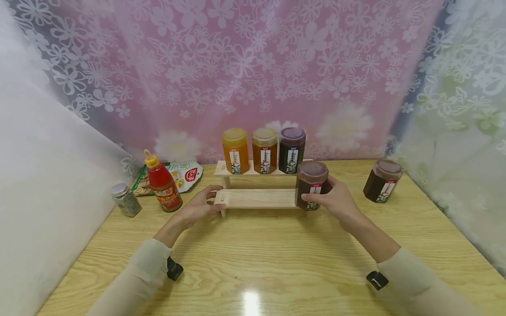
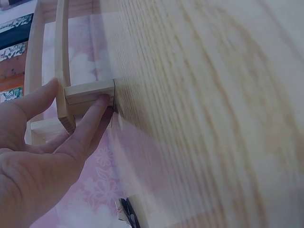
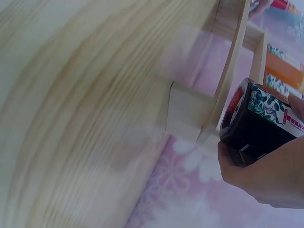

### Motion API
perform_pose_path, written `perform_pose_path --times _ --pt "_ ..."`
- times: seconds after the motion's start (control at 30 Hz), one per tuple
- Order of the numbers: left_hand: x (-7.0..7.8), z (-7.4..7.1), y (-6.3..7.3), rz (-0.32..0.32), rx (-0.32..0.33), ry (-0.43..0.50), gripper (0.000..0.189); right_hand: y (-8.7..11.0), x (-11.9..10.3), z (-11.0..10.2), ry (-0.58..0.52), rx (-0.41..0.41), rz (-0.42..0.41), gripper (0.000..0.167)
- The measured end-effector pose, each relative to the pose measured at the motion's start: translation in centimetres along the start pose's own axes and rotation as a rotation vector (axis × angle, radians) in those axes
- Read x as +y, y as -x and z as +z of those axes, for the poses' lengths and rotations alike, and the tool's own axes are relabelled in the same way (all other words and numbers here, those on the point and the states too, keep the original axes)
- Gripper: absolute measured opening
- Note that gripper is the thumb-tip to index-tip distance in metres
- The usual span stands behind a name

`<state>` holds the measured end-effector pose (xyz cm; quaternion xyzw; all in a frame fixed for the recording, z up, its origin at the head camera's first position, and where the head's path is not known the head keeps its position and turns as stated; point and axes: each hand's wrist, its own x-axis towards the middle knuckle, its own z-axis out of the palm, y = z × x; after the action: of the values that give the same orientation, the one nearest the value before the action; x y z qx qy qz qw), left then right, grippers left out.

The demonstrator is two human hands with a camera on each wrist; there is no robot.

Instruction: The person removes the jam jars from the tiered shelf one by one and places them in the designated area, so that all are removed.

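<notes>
A two-tier wooden rack (image 1: 258,198) stands on the table. My left hand (image 1: 202,204) holds the left end of its lower tier. In the left wrist view the thumb of that hand (image 2: 45,161) is against the board and the fingers reach round the end by the leg. My right hand (image 1: 340,199) grips a dark jar (image 1: 312,177) with a brownish lid at the right end of the lower tier. Its base is right at the board (image 3: 232,61) in the right wrist view. A yellow jar (image 1: 235,151), an amber jar (image 1: 265,151) and a purple-lidded jar (image 1: 291,150) line the upper tier.
Another dark jar (image 1: 382,181) stands on the table to the right. On the left are a red sauce bottle (image 1: 164,186) with a yellow cap, a small spice jar (image 1: 126,200) and a printed food packet (image 1: 186,175). A floral curtain (image 1: 253,79) hangs behind the table (image 1: 276,259).
</notes>
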<state>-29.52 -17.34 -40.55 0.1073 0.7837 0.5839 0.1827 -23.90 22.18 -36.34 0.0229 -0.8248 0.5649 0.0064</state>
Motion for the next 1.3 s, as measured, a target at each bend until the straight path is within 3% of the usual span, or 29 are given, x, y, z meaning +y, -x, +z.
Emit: perform_pose_path --times 0.47,0.77,1.03,1.3 --pt "0.1 0.0 0.0 0.001 0.007 -0.017 0.07 -0.6 1.2 -5.0 0.103 0.055 0.081 0.1" --pt "0.2 0.0 -0.1 -0.004 0.019 -0.035 0.07 -1.1 2.8 -6.8 0.079 0.088 0.093 0.097" --pt "0.2 0.1 0.0 -0.008 0.02 -0.033 0.07 -1.6 4.3 -8.0 0.095 0.113 0.165 0.108" --pt "0.1 0.2 -0.2 0.0 0.012 -0.034 0.07 -2.2 6.1 -9.0 0.115 0.139 0.172 0.113"
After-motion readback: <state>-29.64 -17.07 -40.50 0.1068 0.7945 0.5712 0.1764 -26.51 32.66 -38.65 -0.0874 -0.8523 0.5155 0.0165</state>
